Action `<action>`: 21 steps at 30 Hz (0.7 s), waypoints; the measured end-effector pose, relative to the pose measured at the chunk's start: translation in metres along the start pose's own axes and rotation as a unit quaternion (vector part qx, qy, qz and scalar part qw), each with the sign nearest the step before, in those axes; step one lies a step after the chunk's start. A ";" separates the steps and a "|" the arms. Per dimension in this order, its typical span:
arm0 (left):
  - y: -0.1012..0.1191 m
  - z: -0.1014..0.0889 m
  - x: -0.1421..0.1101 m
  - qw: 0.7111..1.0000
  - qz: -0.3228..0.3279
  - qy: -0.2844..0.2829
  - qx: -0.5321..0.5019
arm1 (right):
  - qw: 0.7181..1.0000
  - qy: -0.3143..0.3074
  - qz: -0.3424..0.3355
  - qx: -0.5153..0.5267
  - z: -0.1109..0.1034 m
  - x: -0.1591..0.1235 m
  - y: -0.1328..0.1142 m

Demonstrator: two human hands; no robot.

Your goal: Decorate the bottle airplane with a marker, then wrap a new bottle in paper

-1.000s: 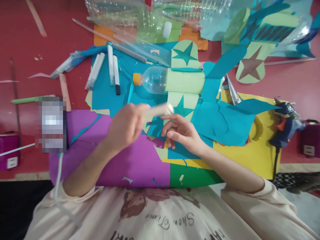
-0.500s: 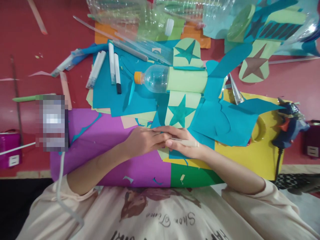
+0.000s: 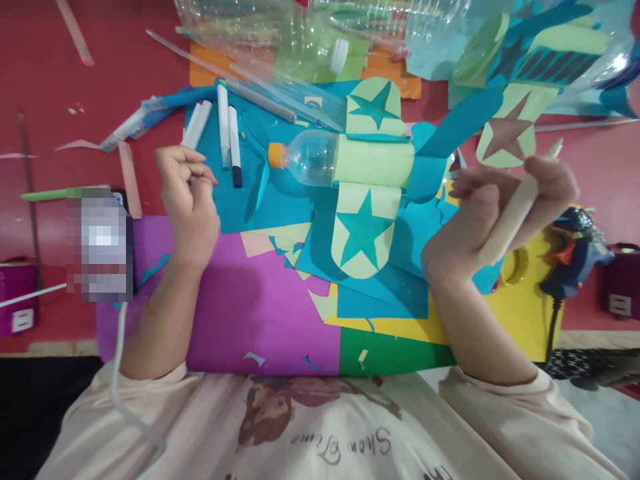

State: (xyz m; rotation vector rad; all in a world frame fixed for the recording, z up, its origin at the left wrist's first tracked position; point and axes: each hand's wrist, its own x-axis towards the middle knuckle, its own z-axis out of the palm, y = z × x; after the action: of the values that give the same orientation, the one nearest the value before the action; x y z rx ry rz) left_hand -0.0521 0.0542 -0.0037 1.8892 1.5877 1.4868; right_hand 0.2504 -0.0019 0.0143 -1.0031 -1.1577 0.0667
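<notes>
My right hand (image 3: 493,220) is raised at the right, shut on a cream-coloured marker (image 3: 520,203) that points up and right. At the left, my left hand (image 3: 187,200) has its fingers curled tight; nothing shows inside it. It hovers next to several white markers (image 3: 227,133) lying on blue paper. Between my hands lies a small clear bottle (image 3: 305,160) with an orange cap. It is wrapped in pale green paper, and its pale green wings (image 3: 363,230) carry blue stars.
Blue paper sheets (image 3: 280,207) and scraps cover a purple, green and yellow mat (image 3: 250,320). A blue glue gun (image 3: 580,253) rests at the right edge, a blurred phone (image 3: 103,243) at the left. Large clear bottles (image 3: 280,33) and another paper-winged piece (image 3: 505,133) lie at the back.
My hands were joined on the marker at the middle. They have pulled apart: the right hand went up and right with the marker, the left hand went up and left.
</notes>
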 end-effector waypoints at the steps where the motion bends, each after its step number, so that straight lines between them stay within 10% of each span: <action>1: -0.002 0.000 0.000 1.000 -0.020 -0.012 0.018 | 0.999 -0.029 0.012 -0.007 -0.002 0.002 0.006; 7: 0.013 -0.002 -0.015 0.982 0.147 0.019 0.119 | 0.974 -0.188 0.094 -0.081 -0.014 -0.004 0.025; 12: 0.051 0.001 -0.040 0.956 0.266 -0.115 0.039 | 0.964 -0.208 0.088 -0.138 -0.018 -0.005 0.032; 16: 0.064 0.004 -0.050 0.933 0.282 -0.221 0.036 | 0.971 -0.175 0.090 -0.137 -0.017 -0.003 0.031; 21: 0.062 0.005 -0.050 0.930 0.284 -0.233 0.023 | 0.948 -0.275 0.113 -0.114 -0.018 -0.004 0.030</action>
State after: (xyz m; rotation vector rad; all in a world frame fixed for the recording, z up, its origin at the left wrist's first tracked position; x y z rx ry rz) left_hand -0.0057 -0.0092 0.0127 2.6260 0.9063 1.0387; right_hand 0.2756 0.0031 -0.0096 -1.3722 -1.5766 0.4260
